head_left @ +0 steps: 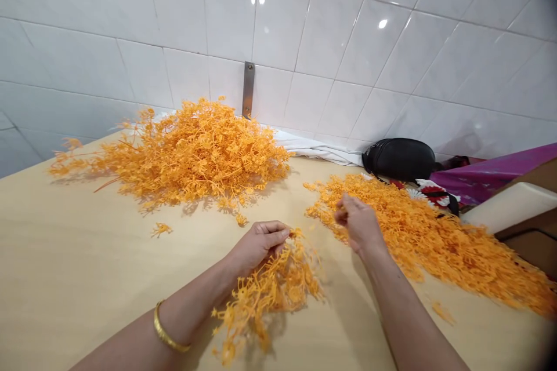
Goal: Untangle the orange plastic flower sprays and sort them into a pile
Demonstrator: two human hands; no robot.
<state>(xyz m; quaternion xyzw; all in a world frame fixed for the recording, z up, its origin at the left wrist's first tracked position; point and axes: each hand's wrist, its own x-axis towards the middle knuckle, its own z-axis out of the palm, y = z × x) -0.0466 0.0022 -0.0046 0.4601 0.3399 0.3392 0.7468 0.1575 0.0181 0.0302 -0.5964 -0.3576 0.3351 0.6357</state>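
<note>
My left hand [263, 246] pinches an orange artificial flower spray [282, 284] between thumb and fingers. The spray's thin branches and small blossoms hang below the hand, close over the table [174, 295]. My right hand [357, 221] is apart from the spray, above the left edge of a long heap of loose orange pieces [435, 237]. Its fingers are curled together and a little blurred; whatever may be in them is hidden. A gold bangle [163, 330] circles my left wrist.
A big pile of orange sprays [204, 151] lies at the back left, with a small loose sprig [162, 229] in front. Behind the right heap are a black pouch [398, 158], red and white flowers [435, 192], purple cloth [496, 171] and a white object [513, 206]. A tiled wall [282, 29] borders the table.
</note>
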